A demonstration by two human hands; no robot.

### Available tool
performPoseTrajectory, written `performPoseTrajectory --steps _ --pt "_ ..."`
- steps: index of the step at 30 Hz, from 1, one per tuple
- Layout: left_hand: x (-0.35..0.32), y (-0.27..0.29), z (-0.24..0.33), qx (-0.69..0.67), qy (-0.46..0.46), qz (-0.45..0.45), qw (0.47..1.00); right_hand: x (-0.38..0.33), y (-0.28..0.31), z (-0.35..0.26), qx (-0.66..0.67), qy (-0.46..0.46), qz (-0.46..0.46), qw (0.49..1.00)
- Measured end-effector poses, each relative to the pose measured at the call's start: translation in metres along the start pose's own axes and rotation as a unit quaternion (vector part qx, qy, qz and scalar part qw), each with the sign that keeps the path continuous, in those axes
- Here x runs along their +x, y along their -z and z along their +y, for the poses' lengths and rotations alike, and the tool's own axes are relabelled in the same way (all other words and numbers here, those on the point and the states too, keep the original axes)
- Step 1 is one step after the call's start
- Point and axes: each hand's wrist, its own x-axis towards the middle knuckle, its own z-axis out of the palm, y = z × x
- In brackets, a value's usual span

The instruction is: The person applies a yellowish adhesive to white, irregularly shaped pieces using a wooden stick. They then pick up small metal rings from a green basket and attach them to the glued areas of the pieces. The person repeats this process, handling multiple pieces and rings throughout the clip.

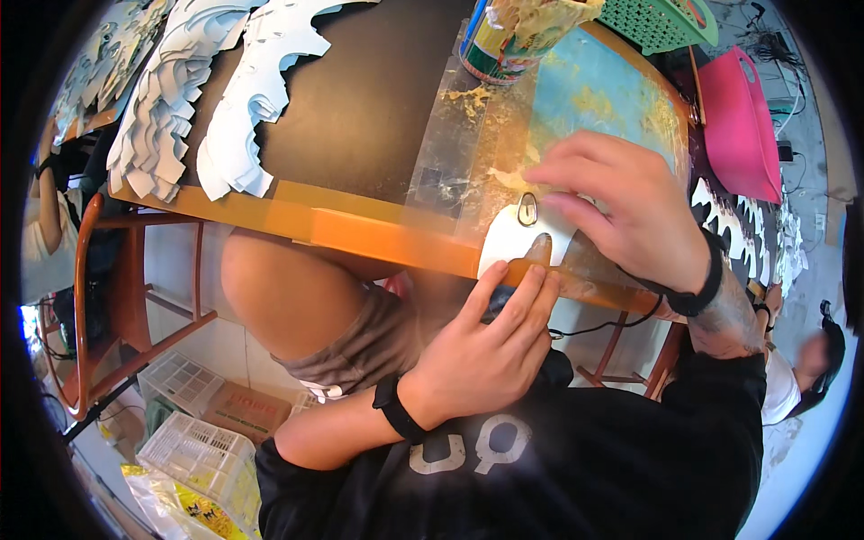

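A small white cut piece (504, 241) lies at the orange-edged front of the table, with a metal D-shaped ring (527, 210) on its upper part. My left hand (490, 351) has its fingers stretched out, and the fingertips press on the lower edge of the piece beside a dark slot-like mark. Just right of the ring hovers my right hand (616, 193), thumb and fingers apart with nothing seen between them. A black band is on each wrist.
Stacked white scalloped pieces (171, 90) and a loose one (247, 117) lie at left. A glue-crusted can (495, 54) stands at the back, near a green basket (652, 22). At right are a pink bin (740, 126) and another person (810, 369).
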Motion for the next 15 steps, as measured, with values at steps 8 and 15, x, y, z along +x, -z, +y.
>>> performPoseTrajectory --steps 8,15 --pt "-0.002 -0.001 -0.003 0.010 -0.007 -0.010 1.000 -0.034 0.004 -0.018 -0.212 0.084 -0.070 0.971" --pt "-0.003 0.002 -0.004 0.013 -0.017 -0.020 1.000 -0.034 0.008 -0.018 -0.249 0.099 -0.069 0.961"
